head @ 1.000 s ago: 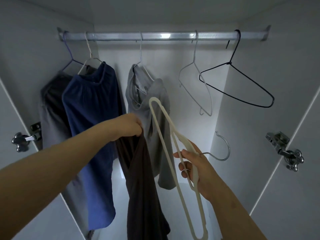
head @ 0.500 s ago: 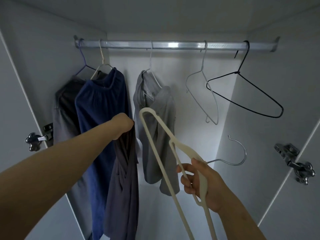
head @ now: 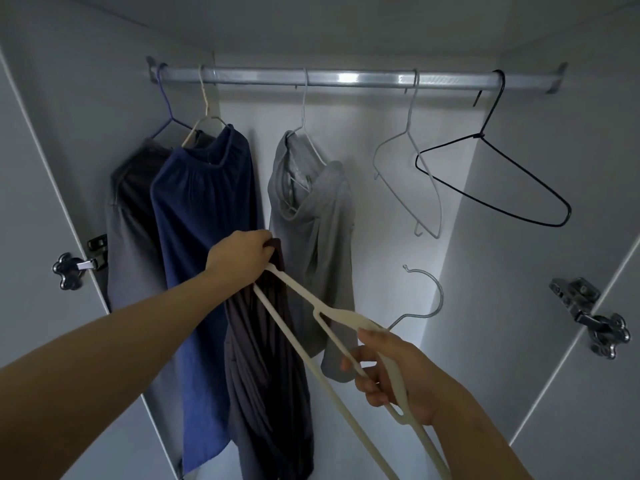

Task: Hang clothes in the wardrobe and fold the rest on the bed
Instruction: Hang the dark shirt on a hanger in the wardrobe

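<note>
Inside the wardrobe, my left hand [head: 242, 256] grips the top of a dark grey garment [head: 263, 393] that hangs down from it. A cream plastic hanger [head: 332, 315] with a metal hook is gripped near its neck by my right hand [head: 398, 370]. The hanger's far tip touches the garment just under my left hand. On the metal rail [head: 346, 79] hang a dark garment [head: 130, 216], a blue garment [head: 204, 237] and a light grey garment [head: 311, 220].
Two bare wire hangers hang on the rail's right part: a white hanger [head: 408, 174] and a black hanger [head: 491, 181]. Door hinges stick out at the left hinge [head: 74, 268] and right hinge [head: 588, 313]. White wardrobe walls enclose both sides.
My right hand swung the cream hanger's tip down and left until it met the garment under my left hand. The view pulled back and tilted slightly.
</note>
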`<state>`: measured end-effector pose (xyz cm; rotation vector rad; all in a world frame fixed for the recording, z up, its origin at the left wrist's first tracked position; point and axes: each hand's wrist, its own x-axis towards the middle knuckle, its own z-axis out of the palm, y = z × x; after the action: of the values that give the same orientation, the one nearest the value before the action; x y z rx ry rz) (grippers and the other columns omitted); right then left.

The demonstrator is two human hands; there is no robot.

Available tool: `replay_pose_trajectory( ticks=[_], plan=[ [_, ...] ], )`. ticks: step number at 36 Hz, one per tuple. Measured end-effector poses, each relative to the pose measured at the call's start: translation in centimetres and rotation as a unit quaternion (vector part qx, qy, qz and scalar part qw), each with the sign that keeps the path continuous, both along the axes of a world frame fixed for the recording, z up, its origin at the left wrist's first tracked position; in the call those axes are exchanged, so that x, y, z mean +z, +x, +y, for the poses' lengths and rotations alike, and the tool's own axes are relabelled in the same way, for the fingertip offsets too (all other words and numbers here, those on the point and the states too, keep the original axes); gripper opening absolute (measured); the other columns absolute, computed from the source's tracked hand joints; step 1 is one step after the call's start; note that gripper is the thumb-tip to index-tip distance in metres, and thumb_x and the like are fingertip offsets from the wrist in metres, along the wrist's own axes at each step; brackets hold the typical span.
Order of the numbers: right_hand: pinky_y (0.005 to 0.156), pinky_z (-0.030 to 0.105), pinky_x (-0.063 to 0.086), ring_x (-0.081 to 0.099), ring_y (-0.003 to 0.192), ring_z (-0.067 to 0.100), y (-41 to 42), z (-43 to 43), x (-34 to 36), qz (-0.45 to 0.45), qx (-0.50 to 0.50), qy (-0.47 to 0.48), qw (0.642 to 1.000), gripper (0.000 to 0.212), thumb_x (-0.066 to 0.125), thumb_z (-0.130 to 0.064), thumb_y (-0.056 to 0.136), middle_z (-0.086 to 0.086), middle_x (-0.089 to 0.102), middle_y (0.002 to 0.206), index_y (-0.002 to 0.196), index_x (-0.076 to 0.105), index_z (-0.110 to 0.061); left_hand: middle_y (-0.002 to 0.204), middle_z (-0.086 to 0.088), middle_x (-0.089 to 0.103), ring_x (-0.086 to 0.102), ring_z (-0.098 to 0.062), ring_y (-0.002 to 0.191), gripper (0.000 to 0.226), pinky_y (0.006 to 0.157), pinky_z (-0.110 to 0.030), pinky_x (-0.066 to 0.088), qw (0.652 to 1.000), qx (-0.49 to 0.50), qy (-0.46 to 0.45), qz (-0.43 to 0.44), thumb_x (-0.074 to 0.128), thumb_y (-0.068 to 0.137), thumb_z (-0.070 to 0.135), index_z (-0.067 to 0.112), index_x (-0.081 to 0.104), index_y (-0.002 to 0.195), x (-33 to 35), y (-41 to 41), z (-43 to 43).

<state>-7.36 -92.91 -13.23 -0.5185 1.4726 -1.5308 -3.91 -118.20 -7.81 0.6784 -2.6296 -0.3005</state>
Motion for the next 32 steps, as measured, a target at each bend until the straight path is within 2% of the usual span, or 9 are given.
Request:
replay_pose_trajectory(
  ticks=[4,8,11,15,17,20,24,27,32],
  plan=[
    [0.046,0.021,0.037,0.048,0.048,0.011,0.0,0.0,0.3,0.022,-0.004,0.035,0.999,0.047,0.058,-0.047,0.067,0.006,0.064,0.074,0.094,0.056,-0.009,0.081,-0.008,0.061,0.057,-0.024,0.073,0.023,0.062,-0.033,0.045,1.000,-0.010,-0.014,0.019,0.041,0.098,0.023,0.008,0.058,0.098,-0.2,0.2,0.7],
    [0.047,0.021,0.038,0.048,0.050,0.012,-0.1,0.4,0.9,0.028,-0.002,0.067,0.997,0.026,0.055,-0.040,0.082,0.007,0.063,0.073,0.089,0.059,-0.015,0.082,-0.009,0.062,0.058,-0.026,0.074,0.023,0.065,-0.037,0.047,0.999,-0.012,-0.006,0.051,0.041,0.098,0.024,0.008,0.058,0.098,-0.2,0.3,0.3],
    [0.049,0.022,0.039,0.048,0.051,0.013,-0.2,0.6,1.1,0.033,-0.001,0.094,0.995,0.027,0.051,-0.038,0.090,0.006,0.063,0.072,0.088,0.060,-0.013,0.083,-0.012,0.063,0.059,-0.028,0.075,0.023,0.066,-0.039,0.049,0.998,-0.014,0.002,0.067,0.041,0.098,0.024,0.008,0.058,0.096,-0.1,0.4,-0.1],
    [0.051,0.023,0.040,0.050,0.052,0.013,-0.5,1.6,1.5,0.052,-0.007,0.120,0.991,0.039,0.055,-0.047,0.079,0.006,0.065,0.075,0.091,0.061,-0.010,0.079,-0.011,0.061,0.058,-0.027,0.072,0.025,0.062,-0.038,0.047,0.997,-0.003,0.010,0.077,0.040,0.098,0.022,0.005,0.057,0.092,0.0,0.4,-1.0],
    [0.049,0.022,0.041,0.050,0.052,0.014,-0.9,2.6,1.6,0.046,-0.006,0.106,0.993,0.052,0.059,-0.049,0.068,0.010,0.065,0.078,0.103,0.059,-0.010,0.074,-0.008,0.058,0.055,-0.026,0.069,0.025,0.058,-0.035,0.044,0.996,0.005,0.020,0.085,0.040,0.098,0.023,0.006,0.055,0.087,0.0,0.5,-1.4],
    [0.043,0.022,0.041,0.051,0.049,0.015,-1.7,4.1,1.7,0.026,-0.013,0.071,0.997,0.068,0.073,-0.046,0.069,0.014,0.065,0.079,0.123,0.053,-0.009,0.072,-0.005,0.055,0.053,-0.024,0.068,0.024,0.059,-0.033,0.043,0.994,0.002,0.039,0.097,0.040,0.098,0.023,0.010,0.053,0.082,0.1,0.6,-1.9],
    [0.040,0.022,0.041,0.050,0.046,0.017,-2.0,4.7,1.4,-0.002,-0.009,0.037,0.999,0.100,0.084,-0.054,0.041,0.016,0.063,0.077,0.124,0.054,-0.006,0.075,-0.009,0.058,0.055,-0.025,0.070,0.026,0.063,-0.037,0.047,0.993,0.001,0.060,0.100,0.040,0.098,0.022,0.006,0.055,0.084,0.3,0.6,-2.0],
    [0.042,0.023,0.041,0.050,0.047,0.016,-1.1,4.1,1.6,0.022,0.001,0.074,0.997,0.069,0.073,-0.047,0.069,0.014,0.064,0.078,0.123,0.052,-0.010,0.075,-0.011,0.059,0.055,-0.026,0.070,0.027,0.065,-0.040,0.048,0.993,-0.007,0.065,0.101,0.040,0.098,0.021,0.004,0.055,0.083,0.3,0.4,-1.8],
    [0.049,0.022,0.043,0.051,0.051,0.014,0.2,2.3,1.1,0.050,0.009,0.144,0.988,0.034,0.051,-0.043,0.087,0.008,0.066,0.078,0.093,0.062,-0.012,0.074,-0.010,0.056,0.051,-0.022,0.067,0.029,0.063,-0.036,0.044,0.991,-0.005,0.086,0.103,0.040,0.098,0.020,-0.001,0.056,0.086,0.3,0.2,-1.2]
  ],
)
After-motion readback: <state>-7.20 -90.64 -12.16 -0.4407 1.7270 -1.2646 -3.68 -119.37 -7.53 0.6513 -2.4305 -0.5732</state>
